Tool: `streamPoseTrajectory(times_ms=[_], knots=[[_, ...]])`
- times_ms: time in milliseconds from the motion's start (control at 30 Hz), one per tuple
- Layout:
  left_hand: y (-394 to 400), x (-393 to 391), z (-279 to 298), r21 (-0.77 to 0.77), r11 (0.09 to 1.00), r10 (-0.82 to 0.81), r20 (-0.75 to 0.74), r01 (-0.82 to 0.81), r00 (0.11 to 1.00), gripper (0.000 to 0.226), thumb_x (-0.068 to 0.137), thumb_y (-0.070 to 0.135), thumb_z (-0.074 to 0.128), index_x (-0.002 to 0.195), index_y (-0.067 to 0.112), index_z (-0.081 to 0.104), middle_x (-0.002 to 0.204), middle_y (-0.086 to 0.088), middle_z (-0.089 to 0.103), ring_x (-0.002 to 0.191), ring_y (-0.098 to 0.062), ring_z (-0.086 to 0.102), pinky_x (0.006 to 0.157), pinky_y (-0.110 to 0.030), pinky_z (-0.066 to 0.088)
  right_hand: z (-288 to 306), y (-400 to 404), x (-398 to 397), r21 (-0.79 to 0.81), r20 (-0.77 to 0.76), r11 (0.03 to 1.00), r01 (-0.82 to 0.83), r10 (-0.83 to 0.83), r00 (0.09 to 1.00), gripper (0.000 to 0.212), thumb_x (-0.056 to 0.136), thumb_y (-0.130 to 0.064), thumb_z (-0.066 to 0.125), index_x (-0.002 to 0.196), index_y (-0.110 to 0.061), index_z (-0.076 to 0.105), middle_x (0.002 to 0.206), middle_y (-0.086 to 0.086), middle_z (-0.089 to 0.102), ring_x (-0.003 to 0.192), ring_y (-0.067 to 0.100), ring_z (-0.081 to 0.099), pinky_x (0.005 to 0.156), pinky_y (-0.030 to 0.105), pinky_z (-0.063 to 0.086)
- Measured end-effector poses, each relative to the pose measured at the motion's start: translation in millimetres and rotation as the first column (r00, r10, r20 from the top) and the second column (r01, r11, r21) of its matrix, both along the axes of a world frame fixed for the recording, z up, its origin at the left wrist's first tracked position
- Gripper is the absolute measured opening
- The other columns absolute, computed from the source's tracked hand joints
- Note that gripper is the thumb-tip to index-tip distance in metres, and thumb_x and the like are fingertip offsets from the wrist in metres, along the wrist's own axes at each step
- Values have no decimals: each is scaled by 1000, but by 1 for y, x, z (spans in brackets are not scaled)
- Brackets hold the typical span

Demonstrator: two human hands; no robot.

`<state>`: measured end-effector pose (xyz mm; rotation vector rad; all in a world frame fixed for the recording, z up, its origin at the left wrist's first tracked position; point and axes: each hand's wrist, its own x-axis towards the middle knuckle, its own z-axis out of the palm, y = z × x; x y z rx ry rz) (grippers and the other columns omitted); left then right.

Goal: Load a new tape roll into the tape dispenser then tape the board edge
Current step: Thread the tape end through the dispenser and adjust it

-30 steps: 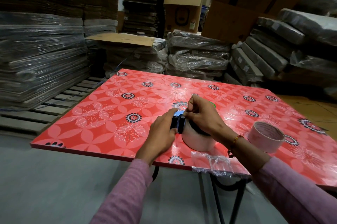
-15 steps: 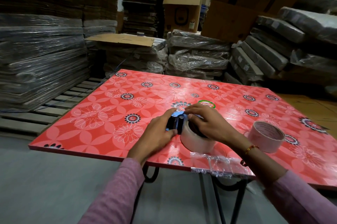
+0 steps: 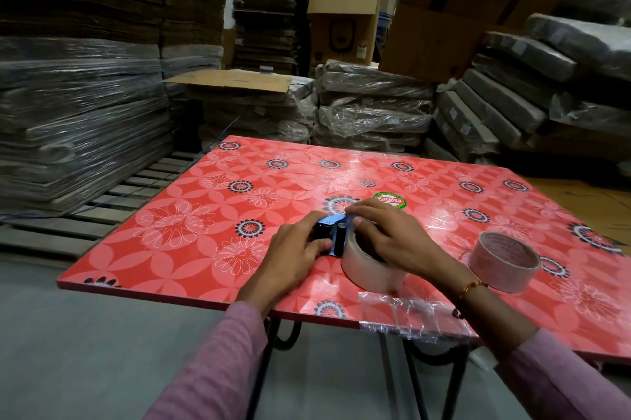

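Observation:
A red flowered board (image 3: 191, 214) lies flat as a table top. On it, near the front edge, sits a blue and black tape dispenser (image 3: 333, 231) with a clear tape roll (image 3: 368, 269) mounted in it. My left hand (image 3: 293, 252) grips the dispenser's head from the left. My right hand (image 3: 386, 235) lies over the roll and dispenser, its fingers curled over the tape by the roller. A second, thinner tape roll (image 3: 502, 261) stands loose on the board to the right.
Crumpled clear tape (image 3: 403, 312) is stuck along the board's front edge. A green sticker (image 3: 390, 201) sits behind the hands. Wrapped stacks of flat cardboard and boxes (image 3: 341, 27) surround the board; wooden pallets (image 3: 102, 211) lie on the left.
My right hand has lowered from a raised pinch above the dispenser and now lies flatter over the roll. The green sticker has come into view behind it. The left hand has barely moved.

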<state>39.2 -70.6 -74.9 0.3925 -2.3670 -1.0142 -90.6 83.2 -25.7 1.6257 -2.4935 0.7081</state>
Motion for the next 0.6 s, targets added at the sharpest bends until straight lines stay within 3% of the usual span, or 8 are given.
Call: streamPoseTrajectory(times_ms=[233,400,600], knots=[[-4,1,2,-31,998,-45,3,46,999,42,92,17,64,130,32,55,102,-7,72,97,-20,66,84,-32,50,4,-1,0,30,-27,1000,-9,9,1000,39,99,-36,45,127,-21,66,130,-6,63,119,18,58,96,36,47],[-4,1,2,-53,997,-62,-8,62,998,43,93,17,63,133,32,54,103,-8,71,97,-20,65,80,-28,47,9,-9,0,78,-52,996,-39,43,998,41,98,-47,56,133,-27,63,134,-6,60,121,17,58,90,29,43],[-7,0,-1,-38,997,-68,5,69,998,41,93,19,63,128,38,52,102,-6,72,94,-19,66,82,-31,51,23,-28,1,203,-17,977,-62,66,998,43,90,-41,69,131,-30,64,134,-3,64,121,23,59,98,39,48]])
